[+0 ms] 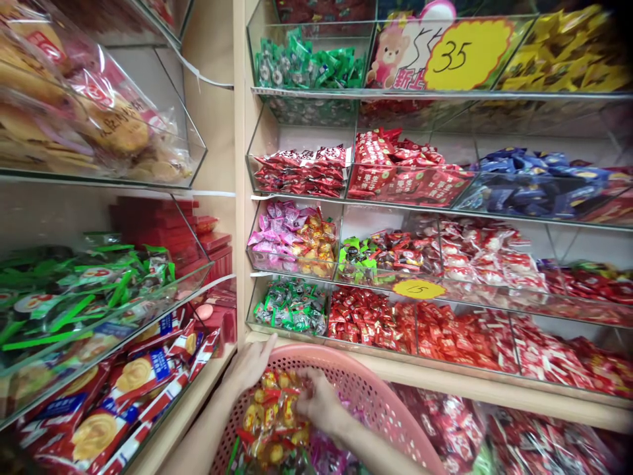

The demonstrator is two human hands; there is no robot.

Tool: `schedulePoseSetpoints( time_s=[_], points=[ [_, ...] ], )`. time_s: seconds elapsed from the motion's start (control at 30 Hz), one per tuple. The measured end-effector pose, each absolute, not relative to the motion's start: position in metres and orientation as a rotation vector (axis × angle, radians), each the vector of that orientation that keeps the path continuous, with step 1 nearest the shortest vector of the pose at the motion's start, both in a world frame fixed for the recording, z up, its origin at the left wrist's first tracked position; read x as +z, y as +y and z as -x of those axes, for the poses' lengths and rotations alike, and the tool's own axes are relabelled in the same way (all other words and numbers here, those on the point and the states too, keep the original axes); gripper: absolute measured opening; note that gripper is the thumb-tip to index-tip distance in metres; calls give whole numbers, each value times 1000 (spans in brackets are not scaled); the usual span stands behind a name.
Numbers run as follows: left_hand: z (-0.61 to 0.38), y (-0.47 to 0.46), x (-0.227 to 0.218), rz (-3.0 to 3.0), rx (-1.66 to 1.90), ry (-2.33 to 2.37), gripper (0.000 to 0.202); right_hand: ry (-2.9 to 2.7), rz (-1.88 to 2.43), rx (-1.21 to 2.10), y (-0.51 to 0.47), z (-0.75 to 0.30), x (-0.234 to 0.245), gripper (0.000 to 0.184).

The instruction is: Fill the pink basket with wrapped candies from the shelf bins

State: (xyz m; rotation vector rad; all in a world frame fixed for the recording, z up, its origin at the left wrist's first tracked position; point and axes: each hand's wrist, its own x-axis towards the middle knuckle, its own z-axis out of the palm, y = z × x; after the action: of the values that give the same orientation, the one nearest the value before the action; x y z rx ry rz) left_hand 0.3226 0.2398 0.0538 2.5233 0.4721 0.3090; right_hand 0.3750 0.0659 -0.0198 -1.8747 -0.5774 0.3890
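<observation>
A pink perforated plastic basket (346, 359) stands at the bottom centre, against the shelf edge. Inside it are yellow-and-red clear-wrapped candies (270, 419), with purple-wrapped candies (329, 455) and some green packets (291, 462) lower down. My left hand (250, 364) lies over the basket's left rim, its visible fingers stretched toward the shelf. My right hand (319, 402) is inside the basket with its fingers curled and pressed against the yellow-and-red candies; its fingertips are slightly blurred.
Clear-fronted bins of wrapped sweets (370, 316) rise in tiers ahead, with a yellow price tag (467, 56) on top. Side bins at left hold blue-and-red biscuit packets (133, 376) and green packets (93, 277). A wooden post (241, 198) divides the shelves. More bagged sweets (445, 422) sit lower right.
</observation>
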Motion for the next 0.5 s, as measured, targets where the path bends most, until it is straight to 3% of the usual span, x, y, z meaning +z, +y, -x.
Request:
schedulePoseSetpoints(
  time_s=[0.5],
  points=[
    [-323, 244, 47, -2537, 292, 489, 64, -509, 1605, 463, 87, -385, -20, 46]
  ],
)
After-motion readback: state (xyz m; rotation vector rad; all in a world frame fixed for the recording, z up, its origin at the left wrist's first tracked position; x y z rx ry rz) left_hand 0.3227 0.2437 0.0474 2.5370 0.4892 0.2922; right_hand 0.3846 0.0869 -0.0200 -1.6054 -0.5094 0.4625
